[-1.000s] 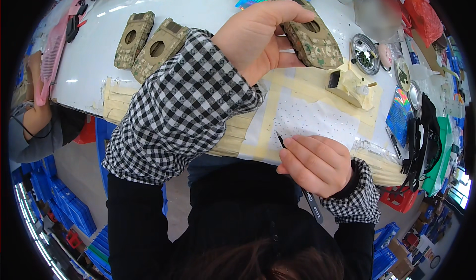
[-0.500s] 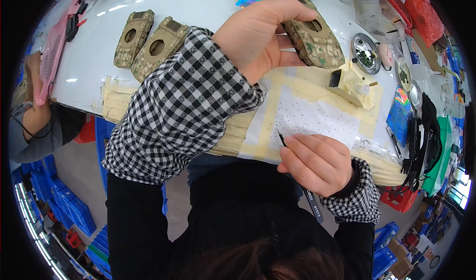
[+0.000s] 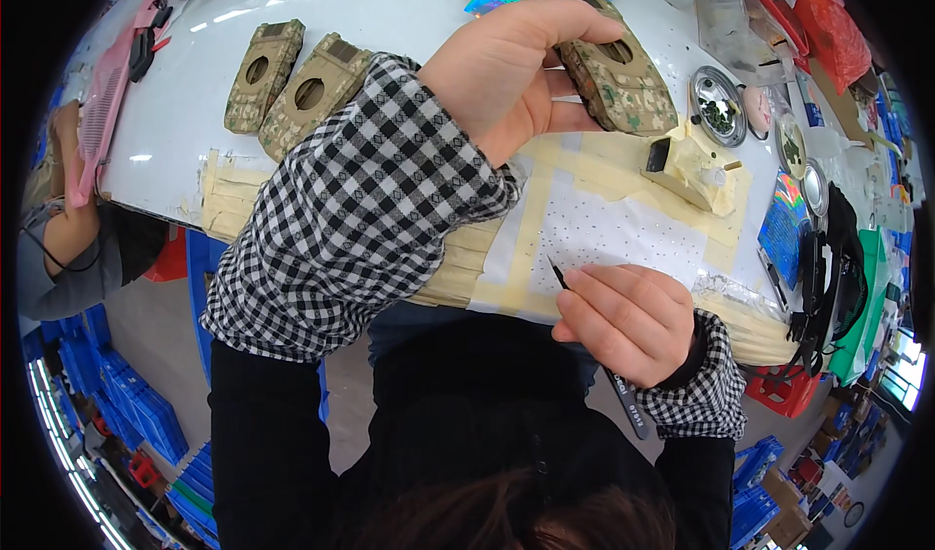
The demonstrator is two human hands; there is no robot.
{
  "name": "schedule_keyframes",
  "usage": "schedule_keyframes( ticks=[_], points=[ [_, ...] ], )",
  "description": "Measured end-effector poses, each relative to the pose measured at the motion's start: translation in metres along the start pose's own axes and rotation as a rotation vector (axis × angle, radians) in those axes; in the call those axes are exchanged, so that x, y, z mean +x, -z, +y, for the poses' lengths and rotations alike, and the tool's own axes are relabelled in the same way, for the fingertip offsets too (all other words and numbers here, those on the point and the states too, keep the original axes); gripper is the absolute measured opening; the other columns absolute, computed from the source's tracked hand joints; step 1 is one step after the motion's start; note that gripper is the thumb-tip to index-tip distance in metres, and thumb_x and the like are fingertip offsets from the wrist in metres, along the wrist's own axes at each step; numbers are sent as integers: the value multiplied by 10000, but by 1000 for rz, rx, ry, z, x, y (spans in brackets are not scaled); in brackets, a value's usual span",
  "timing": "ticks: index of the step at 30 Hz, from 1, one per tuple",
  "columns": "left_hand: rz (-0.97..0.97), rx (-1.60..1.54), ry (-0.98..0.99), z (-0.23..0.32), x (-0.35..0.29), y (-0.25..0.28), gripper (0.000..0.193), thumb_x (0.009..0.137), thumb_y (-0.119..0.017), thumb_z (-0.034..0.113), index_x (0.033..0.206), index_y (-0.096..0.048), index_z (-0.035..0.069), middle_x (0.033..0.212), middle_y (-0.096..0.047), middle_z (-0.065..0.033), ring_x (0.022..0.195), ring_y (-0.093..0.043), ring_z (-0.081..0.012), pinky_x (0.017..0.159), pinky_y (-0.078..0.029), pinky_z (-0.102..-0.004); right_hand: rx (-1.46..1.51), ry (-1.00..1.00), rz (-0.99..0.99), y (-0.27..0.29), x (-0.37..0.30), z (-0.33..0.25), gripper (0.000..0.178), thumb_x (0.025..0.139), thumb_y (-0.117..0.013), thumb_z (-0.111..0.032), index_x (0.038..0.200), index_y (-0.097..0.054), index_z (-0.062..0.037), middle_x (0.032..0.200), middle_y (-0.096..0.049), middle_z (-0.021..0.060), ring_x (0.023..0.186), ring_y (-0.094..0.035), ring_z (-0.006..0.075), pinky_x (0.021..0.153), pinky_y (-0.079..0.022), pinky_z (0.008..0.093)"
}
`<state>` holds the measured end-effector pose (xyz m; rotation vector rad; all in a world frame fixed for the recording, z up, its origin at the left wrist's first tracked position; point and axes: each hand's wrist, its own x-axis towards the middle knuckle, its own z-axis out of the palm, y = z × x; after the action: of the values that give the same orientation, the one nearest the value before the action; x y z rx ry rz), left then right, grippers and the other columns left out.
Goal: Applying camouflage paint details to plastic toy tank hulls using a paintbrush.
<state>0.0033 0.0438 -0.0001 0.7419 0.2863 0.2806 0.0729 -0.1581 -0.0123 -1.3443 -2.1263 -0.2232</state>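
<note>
My left hand [image 3: 531, 73] is closed on a camouflage model tank hull [image 3: 628, 80], thumb on top beside its round opening and fingers under its side. My right hand [image 3: 628, 321] pinches black tweezers [image 3: 621, 399], whose pointed tip reaches over a white sheet [image 3: 623, 224] dotted with many tiny specks. Whether the tip holds a speck is too small to tell. Behind the sheet stands a small tape-covered block [image 3: 696, 170] with a dark open end. Two more camouflage hulls, one [image 3: 263, 75] upright and another [image 3: 314, 97] partly behind my left sleeve, lie on the table.
A round metal dish [image 3: 719, 107] with small dark green parts sits to the right. Beyond it are clear bags [image 3: 735, 29], a shiny blue packet [image 3: 784, 214] and a black mesh item [image 3: 842, 258]. A person's arm [image 3: 70, 199] is at the far left, near a pink basket [image 3: 102, 102].
My right hand and the tweezers have shifted slightly to the right, the tip sliding a little over the dotted sheet. My left hand and the tank hull stay in place.
</note>
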Motion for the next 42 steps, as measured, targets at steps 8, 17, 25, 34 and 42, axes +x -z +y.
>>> schedule_keyframes(
  ticks=[8,17,25,34,42],
  points=[
    [-100,71,44,6,-9,-9,372,950,-448,220,1261,-411,20,1187,-546,-110,1051,-581,-199,915,-499,-360,507,-447,251,34,-1,12,175,785,-703,-102,870,-640,36,823,-664,134,731,-642,253,661,-511,322],
    [-223,94,169,7,-16,-25,567,949,-490,337,1369,-225,63,1268,-426,-106,1090,-553,-238,893,-521,-384,650,-529,408,76,36,38,246,968,-453,-217,917,-523,13,818,-559,117,753,-532,200,664,-431,301],
    [-163,124,156,3,-17,-22,555,935,-523,324,1352,-250,79,1244,-452,-105,1049,-576,-206,845,-545,-351,903,-733,466,59,37,40,248,992,-389,-184,942,-508,28,916,-587,140,934,-645,273,816,-544,363],
    [-149,247,141,2,-19,-27,546,954,-454,372,1388,-243,116,1282,-441,-71,1112,-540,-163,896,-513,-349,896,-794,493,54,37,41,244,986,-405,-177,968,-511,41,911,-584,120,879,-657,276,801,-556,378],
    [-136,285,137,2,-18,-25,561,954,-457,368,1388,-236,89,1270,-457,-85,1083,-562,-172,896,-512,-340,960,-837,512,54,37,42,246,961,-485,-167,938,-565,64,903,-601,110,872,-655,204,793,-546,286]
  ],
)
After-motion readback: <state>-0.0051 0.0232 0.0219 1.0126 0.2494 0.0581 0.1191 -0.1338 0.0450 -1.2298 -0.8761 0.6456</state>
